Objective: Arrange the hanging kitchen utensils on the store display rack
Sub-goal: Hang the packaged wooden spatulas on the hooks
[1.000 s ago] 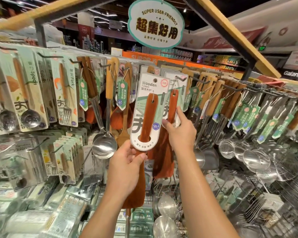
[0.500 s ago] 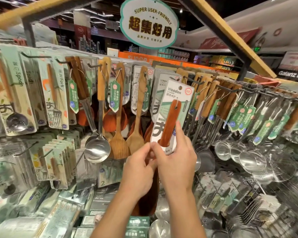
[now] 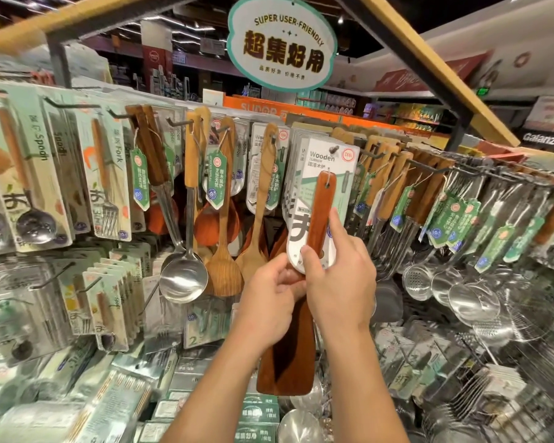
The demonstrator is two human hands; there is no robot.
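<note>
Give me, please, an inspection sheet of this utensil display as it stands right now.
Surface: display rack of metal pegs, densely hung.
Job's things: carded wooden turner hangs on its peg, front of its row.
Clutter: steel ladle, wooden spatulas, carded fork and strainers hang alongside; packaged goods lie below.
Grippers: left hand grips the turner below the card; right hand pinches the card's lower end.
Cables: nothing seen.
Surroundings: oval sign overhead; store aisles behind.
</note>
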